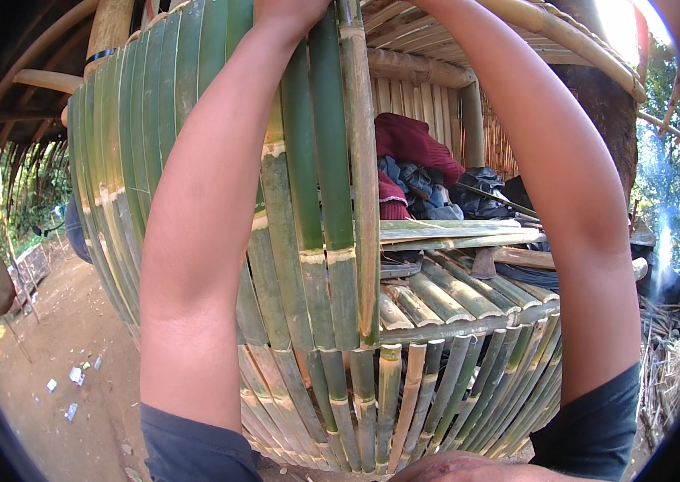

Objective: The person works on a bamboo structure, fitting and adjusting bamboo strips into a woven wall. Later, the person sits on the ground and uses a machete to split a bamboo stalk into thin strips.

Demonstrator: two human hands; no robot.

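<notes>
Both my arms reach up past the picture's top edge. The heel of my left hand shows there, in front of the green split-bamboo slats and close to the upright bamboo strip at the wall's right edge. Its fingers are cut off, so what it touches is hidden. My right forearm crosses in front of the opening and leaves the picture near the roof pole; the right hand itself lies outside the view.
Inside the opening are a dark red cloth, a black plastic bag and a metal blade on a bamboo slat platform. Upright bamboo slats close the front below. Litter lies on the dirt ground at left; smoke rises at right.
</notes>
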